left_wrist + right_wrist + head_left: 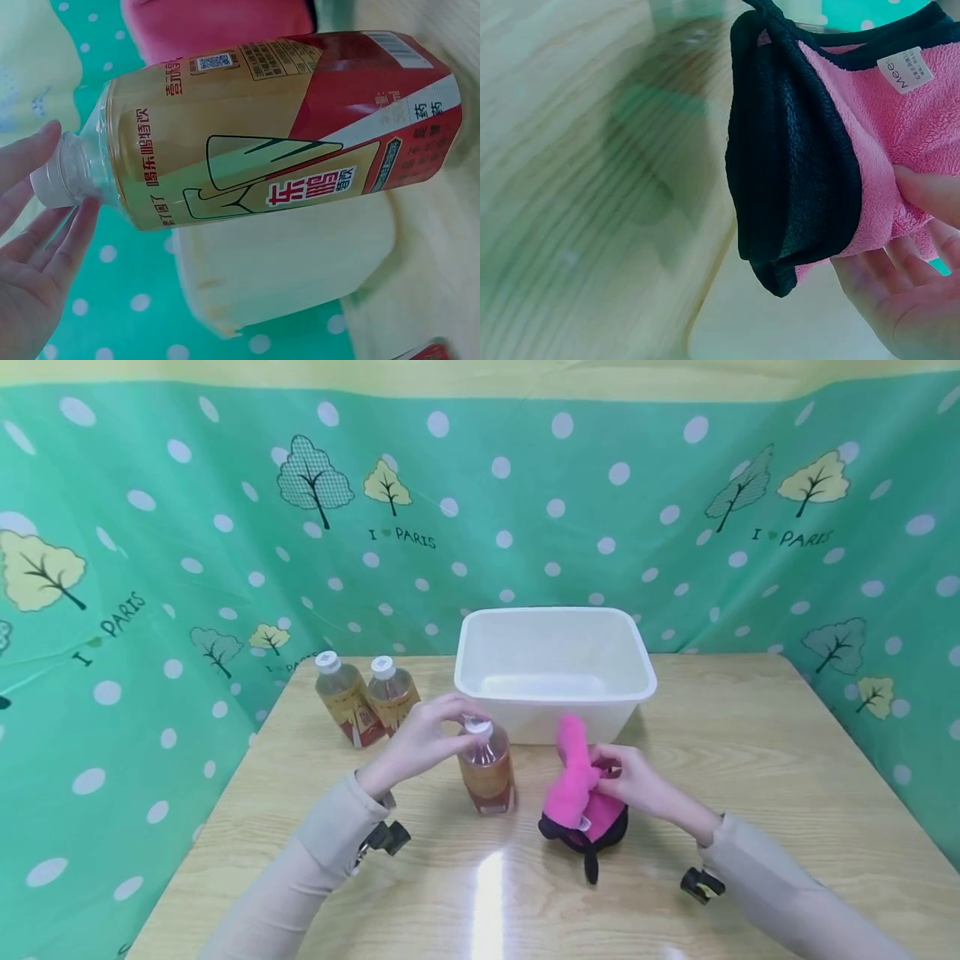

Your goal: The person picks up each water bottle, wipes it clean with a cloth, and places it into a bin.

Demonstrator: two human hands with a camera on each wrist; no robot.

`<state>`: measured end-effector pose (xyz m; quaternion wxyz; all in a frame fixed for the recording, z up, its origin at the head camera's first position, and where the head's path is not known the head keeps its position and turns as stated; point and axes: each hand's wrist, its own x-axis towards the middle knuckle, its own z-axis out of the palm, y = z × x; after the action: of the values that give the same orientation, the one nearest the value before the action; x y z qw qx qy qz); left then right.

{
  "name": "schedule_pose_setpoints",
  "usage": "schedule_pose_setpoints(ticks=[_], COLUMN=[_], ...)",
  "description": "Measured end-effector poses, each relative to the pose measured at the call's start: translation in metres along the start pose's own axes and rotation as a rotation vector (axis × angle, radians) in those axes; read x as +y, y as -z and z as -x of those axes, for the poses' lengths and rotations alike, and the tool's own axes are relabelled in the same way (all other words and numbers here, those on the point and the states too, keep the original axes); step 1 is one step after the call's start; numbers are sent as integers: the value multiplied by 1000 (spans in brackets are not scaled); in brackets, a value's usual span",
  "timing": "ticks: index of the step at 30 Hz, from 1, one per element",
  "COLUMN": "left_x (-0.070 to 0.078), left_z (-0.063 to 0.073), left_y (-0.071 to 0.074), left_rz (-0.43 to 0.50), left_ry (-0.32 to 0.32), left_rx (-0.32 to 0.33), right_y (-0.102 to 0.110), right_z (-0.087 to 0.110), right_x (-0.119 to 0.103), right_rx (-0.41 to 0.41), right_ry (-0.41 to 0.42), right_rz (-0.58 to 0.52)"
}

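Noted gold and red on the near bottle (487, 777), crossed by a slanting white band and black outlines; white on its cap (54, 178). Saw similar gold and red on the far bottles (352, 708). Logged bright pink for the plush cloth (572, 793), black for its trim (759, 157). Recorded plain white for the bin (525, 717), pale wood grain for the table (750, 760). Found green on the backdrop (525, 518), patterned with white dots, yellow and grey-green trees.

Base of one rear bottle (393, 695) hidden behind the left hand (426, 739)
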<state>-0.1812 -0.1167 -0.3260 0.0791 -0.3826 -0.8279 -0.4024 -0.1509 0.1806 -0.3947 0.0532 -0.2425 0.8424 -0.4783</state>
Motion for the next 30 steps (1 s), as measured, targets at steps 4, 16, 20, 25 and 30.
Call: schedule_pose_setpoints(ticks=[4, 16, 20, 25, 30], left_x=[9, 48, 62, 70, 66], left_z=[-7, -51, -68, -91, -114], left_y=[12, 60, 76, 86, 89], left_rz=[19, 20, -5, -39, -72], left_ry=[-58, -194, -155, -97, -24], left_rx=[18, 43, 36, 17, -3], right_y=[4, 12, 15, 18, 18], right_z=[8, 25, 29, 33, 37], right_x=[3, 5, 6, 8, 9], right_rx=[-19, -27, -32, -29, -41], right_ry=[-7, -27, -22, -6, -25], right_rz=[-6, 5, -1, 30, 37])
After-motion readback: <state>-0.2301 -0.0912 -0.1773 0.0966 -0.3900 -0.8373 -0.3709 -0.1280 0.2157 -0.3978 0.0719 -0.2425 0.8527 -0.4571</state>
